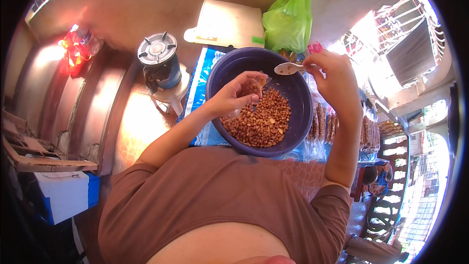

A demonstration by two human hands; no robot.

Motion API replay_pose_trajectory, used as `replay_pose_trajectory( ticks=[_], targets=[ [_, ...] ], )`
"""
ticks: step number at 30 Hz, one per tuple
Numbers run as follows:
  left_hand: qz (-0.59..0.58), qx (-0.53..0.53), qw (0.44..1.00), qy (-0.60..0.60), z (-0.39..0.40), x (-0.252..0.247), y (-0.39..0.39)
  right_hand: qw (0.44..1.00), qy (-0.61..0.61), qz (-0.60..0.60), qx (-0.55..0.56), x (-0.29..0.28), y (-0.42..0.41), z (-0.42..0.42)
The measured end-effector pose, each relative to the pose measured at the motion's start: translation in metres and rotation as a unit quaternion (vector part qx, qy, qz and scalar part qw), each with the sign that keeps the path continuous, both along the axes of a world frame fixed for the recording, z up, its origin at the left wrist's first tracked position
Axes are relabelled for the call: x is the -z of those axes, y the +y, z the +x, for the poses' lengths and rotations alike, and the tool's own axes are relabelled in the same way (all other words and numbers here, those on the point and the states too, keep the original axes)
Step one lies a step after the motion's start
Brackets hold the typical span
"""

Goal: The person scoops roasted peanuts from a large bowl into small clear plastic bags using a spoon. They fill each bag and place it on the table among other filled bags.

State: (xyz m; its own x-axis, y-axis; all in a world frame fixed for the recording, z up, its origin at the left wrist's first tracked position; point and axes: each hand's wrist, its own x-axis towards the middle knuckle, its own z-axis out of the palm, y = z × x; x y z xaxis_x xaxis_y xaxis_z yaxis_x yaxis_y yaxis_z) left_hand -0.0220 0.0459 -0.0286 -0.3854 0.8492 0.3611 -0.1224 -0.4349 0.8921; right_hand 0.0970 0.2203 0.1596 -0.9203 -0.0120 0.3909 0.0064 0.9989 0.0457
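A deep purple plastic basin [259, 153] stands before me, with reddish-brown peanuts [263, 121] and a few pale flakes spread over its bottom. My left hand [243, 93] is above the peanuts, its fingers curled round a small clear plastic bag [262, 82] with something brownish inside. Over the basin's upper right rim, my right hand [329, 71] grips a white plastic spoon [289, 68]; the spoon's bowl has brown bits on it and points left. A small pink piece [315, 47] shows just behind my right fingers.
Bagged rows of peanuts [331, 128] lie right of the basin on a blue cloth [209, 132]. Behind stand a cardboard box [231, 25] and a green plastic bag [289, 22]. A burner [157, 49] stands on a stool at left. Someone sits at far right.
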Motion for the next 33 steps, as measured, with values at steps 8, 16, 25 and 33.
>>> replay_pose_trajectory(
  ticks=[8,16,25,33],
  targets=[
    [0.049,-0.039,0.998,-0.016,-0.002,-0.004,-0.002,0.983,-0.178,-0.042,0.001,0.138,0.058,-0.027],
    [0.02,-0.096,0.995,-0.013,-0.002,-0.003,-0.006,0.898,-0.317,-0.289,-0.098,0.182,0.023,-0.032],
    [-0.027,-0.081,0.996,0.004,0.0,0.0,-0.001,0.888,-0.256,-0.378,-0.05,0.075,0.06,-0.003],
    [-0.033,-0.02,0.999,0.037,0.003,0.0,0.005,0.924,-0.177,-0.337,-0.046,0.008,0.062,-0.007]
  ],
)
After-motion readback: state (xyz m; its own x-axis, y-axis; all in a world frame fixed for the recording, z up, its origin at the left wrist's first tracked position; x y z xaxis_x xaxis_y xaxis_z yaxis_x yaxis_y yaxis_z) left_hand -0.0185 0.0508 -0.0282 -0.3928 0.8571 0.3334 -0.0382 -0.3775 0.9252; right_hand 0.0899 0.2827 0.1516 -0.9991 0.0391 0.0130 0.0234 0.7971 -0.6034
